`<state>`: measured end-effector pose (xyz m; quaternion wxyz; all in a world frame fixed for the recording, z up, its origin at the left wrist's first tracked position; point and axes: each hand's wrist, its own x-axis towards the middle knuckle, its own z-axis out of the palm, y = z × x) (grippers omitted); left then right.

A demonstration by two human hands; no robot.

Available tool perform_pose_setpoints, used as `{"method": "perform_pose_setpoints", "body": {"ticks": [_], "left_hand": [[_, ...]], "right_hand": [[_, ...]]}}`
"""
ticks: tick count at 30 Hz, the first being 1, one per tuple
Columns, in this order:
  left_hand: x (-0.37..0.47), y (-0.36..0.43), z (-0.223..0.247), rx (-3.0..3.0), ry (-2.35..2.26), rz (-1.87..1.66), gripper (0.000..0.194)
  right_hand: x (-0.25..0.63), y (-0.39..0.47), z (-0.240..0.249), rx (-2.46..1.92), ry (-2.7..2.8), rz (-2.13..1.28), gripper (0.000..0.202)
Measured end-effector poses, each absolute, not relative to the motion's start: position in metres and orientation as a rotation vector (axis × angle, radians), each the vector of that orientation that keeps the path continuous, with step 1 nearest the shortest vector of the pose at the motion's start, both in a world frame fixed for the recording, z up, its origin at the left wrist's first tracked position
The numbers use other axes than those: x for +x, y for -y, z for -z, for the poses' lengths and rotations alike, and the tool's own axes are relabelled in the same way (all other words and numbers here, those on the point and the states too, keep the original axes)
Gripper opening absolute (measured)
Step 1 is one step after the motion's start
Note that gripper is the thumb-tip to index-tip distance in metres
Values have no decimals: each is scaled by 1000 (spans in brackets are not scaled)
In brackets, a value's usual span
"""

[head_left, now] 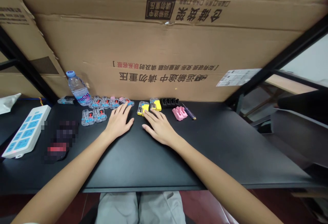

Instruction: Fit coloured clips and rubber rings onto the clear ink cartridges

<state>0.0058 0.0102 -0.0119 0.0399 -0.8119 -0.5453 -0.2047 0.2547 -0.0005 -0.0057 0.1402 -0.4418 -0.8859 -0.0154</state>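
Note:
My left hand (118,121) lies flat on the black table (133,166), fingers apart, holding nothing. Its fingertips are just below a row of clear plastic parts with red and blue pieces (104,102). Two more clear parts (94,115) sit left of it. My right hand (159,125) rests palm down with its fingers spread. Those fingertips touch or nearly touch two clear parts with yellow pieces, one at the left (142,108) and one at the right (155,104). Beyond and right of them are a black slotted block (169,102) and a pink block (179,113).
A dark pen-like tool (189,111) lies right of the pink block. A water bottle (78,89) leans at the back left. Further left are a white power strip (27,131) and a blurred dark object (61,140). A cardboard sheet (166,46) stands behind the table.

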Motion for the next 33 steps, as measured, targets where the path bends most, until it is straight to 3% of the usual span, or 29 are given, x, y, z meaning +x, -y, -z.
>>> {"method": "perform_pose_setpoints", "body": {"ticks": [8,23,28,33], "left_hand": [[0,-7,6,-2498,1579,611,50],[-4,3,-5,-2647,1538,665,29],[-6,3,-3,-2687,1535,731,26],[-8,3,-3,-2777,1560,792,21]], "right_hand": [[259,-22,10,-1445,2476,47,65],[263,-25,11,-1364,2434,2,60],[284,-26,-6,-1351,2296,101,53],[341,-35,-20,-1663,2012,262,37]]}}
